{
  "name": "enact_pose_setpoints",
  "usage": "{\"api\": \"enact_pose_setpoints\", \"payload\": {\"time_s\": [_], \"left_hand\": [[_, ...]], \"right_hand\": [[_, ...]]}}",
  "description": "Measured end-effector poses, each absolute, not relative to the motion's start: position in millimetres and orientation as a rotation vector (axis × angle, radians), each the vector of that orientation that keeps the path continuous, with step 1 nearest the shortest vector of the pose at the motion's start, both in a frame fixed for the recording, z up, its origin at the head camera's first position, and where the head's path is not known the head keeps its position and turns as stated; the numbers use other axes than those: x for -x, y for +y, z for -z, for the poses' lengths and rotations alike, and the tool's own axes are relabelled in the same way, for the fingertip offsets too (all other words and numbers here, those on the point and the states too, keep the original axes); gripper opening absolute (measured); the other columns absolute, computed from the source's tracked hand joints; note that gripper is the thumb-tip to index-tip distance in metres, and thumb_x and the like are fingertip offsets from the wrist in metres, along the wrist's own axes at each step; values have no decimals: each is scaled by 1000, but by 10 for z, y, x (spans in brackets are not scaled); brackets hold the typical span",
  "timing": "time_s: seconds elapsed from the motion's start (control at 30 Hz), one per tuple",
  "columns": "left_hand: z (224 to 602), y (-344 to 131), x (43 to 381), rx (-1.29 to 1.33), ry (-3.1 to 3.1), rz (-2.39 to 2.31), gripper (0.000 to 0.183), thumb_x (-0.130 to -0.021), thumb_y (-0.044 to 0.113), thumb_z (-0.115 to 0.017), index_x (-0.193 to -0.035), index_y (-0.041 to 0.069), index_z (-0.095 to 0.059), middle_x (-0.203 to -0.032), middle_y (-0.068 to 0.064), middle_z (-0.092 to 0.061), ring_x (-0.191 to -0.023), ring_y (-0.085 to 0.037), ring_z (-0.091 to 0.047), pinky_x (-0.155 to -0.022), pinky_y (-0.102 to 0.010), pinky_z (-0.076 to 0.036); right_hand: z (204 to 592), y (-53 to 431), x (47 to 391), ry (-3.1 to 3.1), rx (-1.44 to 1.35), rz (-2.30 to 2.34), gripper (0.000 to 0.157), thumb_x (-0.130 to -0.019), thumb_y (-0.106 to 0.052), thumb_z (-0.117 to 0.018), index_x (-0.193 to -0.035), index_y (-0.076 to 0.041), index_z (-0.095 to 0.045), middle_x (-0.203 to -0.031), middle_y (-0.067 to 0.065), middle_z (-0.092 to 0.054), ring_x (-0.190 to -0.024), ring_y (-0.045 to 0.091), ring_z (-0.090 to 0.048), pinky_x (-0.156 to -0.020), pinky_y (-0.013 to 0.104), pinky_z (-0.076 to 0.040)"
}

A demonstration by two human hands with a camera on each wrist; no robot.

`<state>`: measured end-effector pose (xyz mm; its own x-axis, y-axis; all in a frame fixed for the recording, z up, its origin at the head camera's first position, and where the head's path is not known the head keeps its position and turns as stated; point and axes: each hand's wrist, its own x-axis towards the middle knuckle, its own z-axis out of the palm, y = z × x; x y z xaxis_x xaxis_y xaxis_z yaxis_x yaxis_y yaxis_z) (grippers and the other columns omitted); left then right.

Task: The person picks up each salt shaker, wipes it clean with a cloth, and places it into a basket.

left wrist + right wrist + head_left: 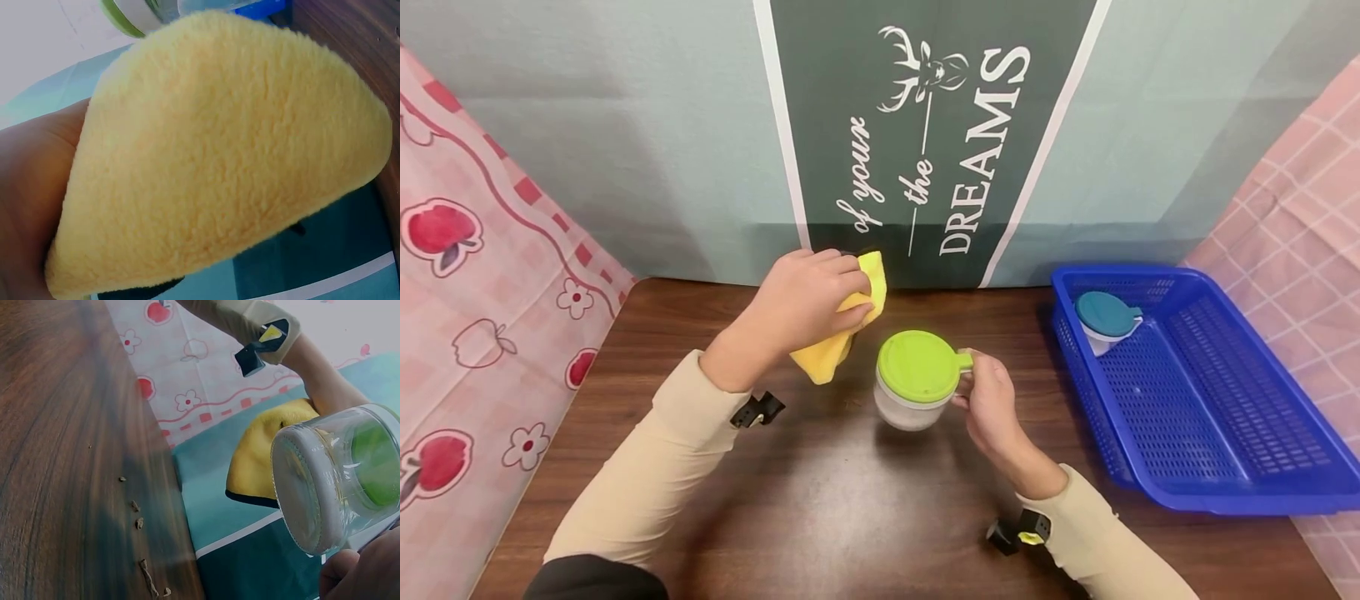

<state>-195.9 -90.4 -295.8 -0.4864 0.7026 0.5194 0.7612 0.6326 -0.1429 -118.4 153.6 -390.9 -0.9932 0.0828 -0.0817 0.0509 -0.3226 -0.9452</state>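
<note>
My left hand (812, 300) grips a folded yellow cloth (829, 348) with fingers and thumb; the cloth fills most of the left wrist view, and a dark edging shows on it in the right wrist view. My right hand (994, 400) holds a clear seasoning jar (910, 408) by the handle at its side. The jar has a lime-green lid (919, 367) and something whitish at its bottom. It is held up off the table, just right of the cloth; its base (306, 490) shows in the right wrist view.
A blue plastic basket (1195, 498) stands at the right, with a similar teal-lidded jar (1107, 315) in its far left corner. Small brown crumbs (139, 522) lie on the dark wooden table (842, 508). A printed cloth backdrop (700, 167) rises behind the table.
</note>
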Motion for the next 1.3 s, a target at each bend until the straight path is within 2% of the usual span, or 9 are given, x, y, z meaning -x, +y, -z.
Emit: {"api": "enact_pose_setpoints", "payload": {"time_s": [0.23,0.53,0.87,1.07,1.3], "left_hand": [[2942,-971,1956,1130,-2353,231,13,-89,27,-73,-87,15,-73,-85,0,-66,-77,-21,-60,-65,-36,-49],[3027,-1233,1910,1027,-2521,319,15,-89,34,-73,-87,19,-74,-83,4,-64,-71,-17,-58,-56,-37,-47],[3265,-1683,1821,890,-2635,412,15,-87,37,-74,-87,22,-75,-86,9,-67,-72,-13,-62,-57,-37,-48],[3460,-1881,1745,856,-2687,487,13,-87,34,-75,-88,21,-72,-87,7,-69,-74,-13,-64,-61,-38,-51],[3616,-2167,1632,780,-2820,332,14,-87,33,-76,-87,20,-73,-87,5,-69,-73,-15,-64,-58,-40,-50]], "right_hand": [[3860,1580,1206,-1788,194,-2529,39,-98,-10,-31,-69,-19,-53,-55,-10,-47,-49,2,-39,-49,17,-27],[3852,1655,1201,-1761,218,-2536,39,-98,-9,-31,-70,-20,-56,-56,-10,-52,-49,1,-42,-49,16,-27],[3873,1801,1185,-1735,152,-2563,41,-99,-7,-28,-70,-18,-55,-58,-9,-51,-50,1,-41,-49,18,-24],[3922,1923,1154,-1697,132,-2602,42,-101,-9,-29,-73,-18,-58,-58,-9,-54,-50,1,-42,-51,21,-18],[3971,2042,1075,-1699,79,-2595,42,-102,-9,-29,-76,-18,-60,-60,-9,-57,-51,1,-44,-52,24,-16]]}}
